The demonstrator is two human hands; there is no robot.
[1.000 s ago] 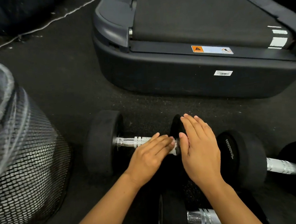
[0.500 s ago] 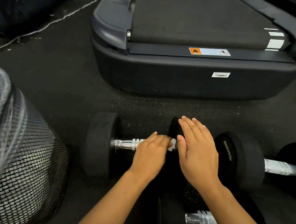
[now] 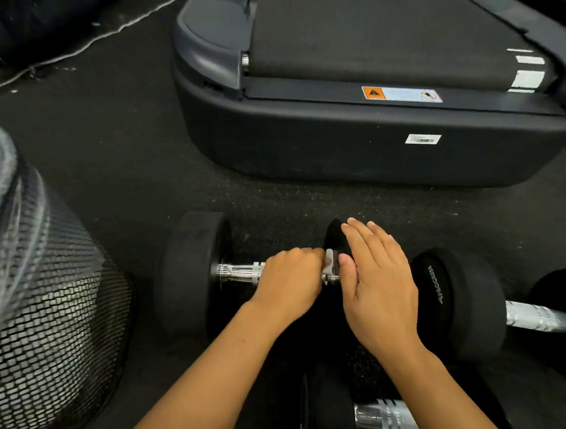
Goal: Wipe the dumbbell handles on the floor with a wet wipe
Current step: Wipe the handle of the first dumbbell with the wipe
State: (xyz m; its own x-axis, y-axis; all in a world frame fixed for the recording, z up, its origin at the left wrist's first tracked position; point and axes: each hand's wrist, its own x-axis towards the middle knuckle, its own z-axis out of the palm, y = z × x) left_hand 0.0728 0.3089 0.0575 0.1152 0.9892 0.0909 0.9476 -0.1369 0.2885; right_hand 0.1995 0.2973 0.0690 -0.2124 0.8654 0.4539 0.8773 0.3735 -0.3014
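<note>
1. Fingers of left hand (image 3: 288, 286) curled round chrome knurled handle (image 3: 240, 273) of black round-headed dumbbell (image 3: 192, 274), with white wet wipe (image 3: 329, 261) showing just past the knuckles, pinched against the bar.
2. Right hand (image 3: 377, 286) flat, fingers straight and pressed together, resting on that dumbbell's right head (image 3: 334, 236), thumb beside the bar end.
3. Handle lies left-right on dark speckled rubber floor (image 3: 137, 157); bare chrome shows left of the left fingers, rest is under the hand.
4. Second black dumbbell with printed lettering (image 3: 462, 302) just right of the right hand, its chrome bar (image 3: 547, 319) running right.
5. Third dumbbell's chrome handle (image 3: 383, 416) near bottom edge, between the forearms.
6. Black mesh bin with clear liner (image 3: 41, 315) at left.
7. Dark grey treadmill base (image 3: 354, 149) behind the dumbbells.
</note>
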